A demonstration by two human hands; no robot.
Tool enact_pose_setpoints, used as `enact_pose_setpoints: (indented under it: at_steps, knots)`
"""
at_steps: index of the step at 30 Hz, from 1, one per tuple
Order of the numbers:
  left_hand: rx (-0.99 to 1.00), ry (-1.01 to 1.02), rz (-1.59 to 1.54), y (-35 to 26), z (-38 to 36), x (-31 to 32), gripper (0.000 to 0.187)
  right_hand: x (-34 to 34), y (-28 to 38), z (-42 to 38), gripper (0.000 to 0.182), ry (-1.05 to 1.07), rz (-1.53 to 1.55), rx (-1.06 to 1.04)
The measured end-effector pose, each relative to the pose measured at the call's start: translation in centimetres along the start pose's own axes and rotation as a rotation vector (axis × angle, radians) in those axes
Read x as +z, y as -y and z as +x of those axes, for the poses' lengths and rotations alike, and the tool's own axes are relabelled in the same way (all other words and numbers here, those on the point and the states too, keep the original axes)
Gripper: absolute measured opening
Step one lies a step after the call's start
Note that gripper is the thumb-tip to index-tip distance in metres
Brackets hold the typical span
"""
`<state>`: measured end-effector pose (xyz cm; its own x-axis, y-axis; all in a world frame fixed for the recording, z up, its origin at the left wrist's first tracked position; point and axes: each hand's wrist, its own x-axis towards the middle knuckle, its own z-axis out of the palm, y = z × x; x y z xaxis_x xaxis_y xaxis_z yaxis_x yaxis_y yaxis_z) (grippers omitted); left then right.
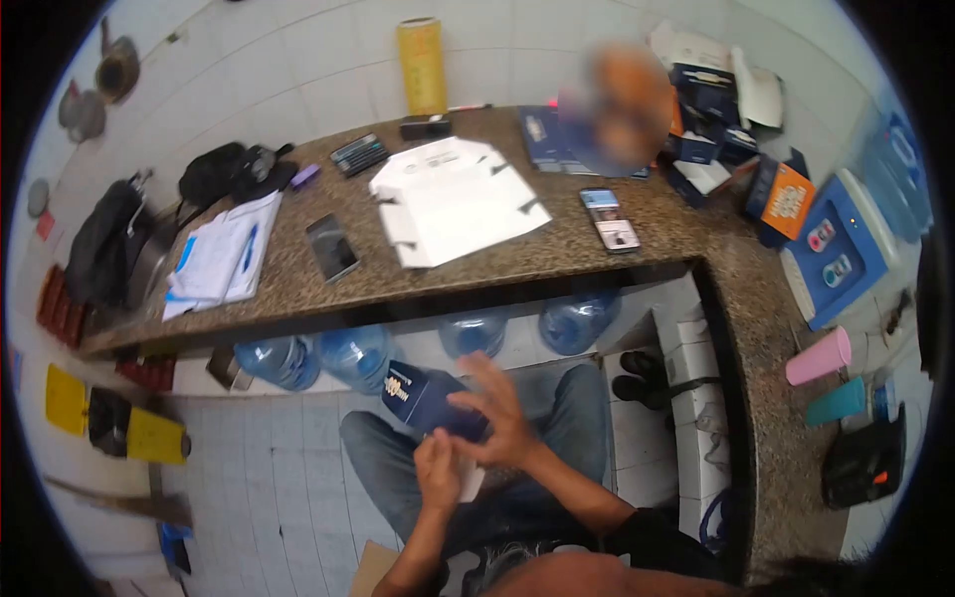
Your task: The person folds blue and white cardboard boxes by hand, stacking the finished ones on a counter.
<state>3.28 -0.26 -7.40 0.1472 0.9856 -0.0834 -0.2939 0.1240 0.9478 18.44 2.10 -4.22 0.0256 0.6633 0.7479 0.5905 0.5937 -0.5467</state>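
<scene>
Here, over our jeans-clad knees (582,423) and below the counter's (284,264) edge, we work a dark blue box (423,396), and the step in hand looks, in our judgement, like folding or shaping it. The next move seems to call for a steady left grip and a light right touch. Our left hand (439,468) curls its fingers together on the box's near edge; our right hand (500,426) spreads its fingers apart, touching the box's right side.
</scene>
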Motion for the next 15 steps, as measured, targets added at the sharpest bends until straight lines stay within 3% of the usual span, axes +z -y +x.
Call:
enact_pose_setpoints:
  at_steps: [2,4,5,7,9,10,11,13,15]
  knots:
    - [-0.058,0.126,0.028,-1.1,-0.3,-0.9,0.039,-0.7,-0.4,0.0,0.050,0.038,0.086,0.016]
    - [0.143,0.263,0.248,-3.0,-0.5,-0.9,0.044,-1.3,-0.7,0.0,0.051,0.073,0.174,-0.005]
    - [0.148,0.292,0.237,-4.1,-0.7,0.1,0.044,-2.1,-1.2,0.3,0.051,0.015,0.130,-0.024]
    - [0.484,0.037,0.014,-6.4,-1.4,2.6,0.062,-5.7,-1.5,1.9,0.054,-0.200,0.037,0.039]
    - [0.504,0.077,-0.011,-7.3,-1.5,0.9,0.068,-9.8,-4.7,5.4,0.059,-0.634,-0.010,-0.302]
    - [0.521,0.109,-0.023,-7.6,-1.3,-0.1,0.074,-14.2,-5.6,10.2,0.059,-0.670,0.024,-0.691]
    - [0.547,0.128,-0.036,-7.4,-0.7,-0.3,0.069,-14.4,-4.0,11.5,0.059,-0.668,0.018,-0.702]
    - [0.503,0.161,0.003,-7.8,0.2,0.5,0.067,-31.6,-8.0,24.8,0.046,-0.897,-0.436,-0.544]
    - [0.428,0.199,0.066,-8.3,0.3,1.2,0.065,-33.9,-7.9,26.7,0.034,-1.001,-0.999,-0.389]
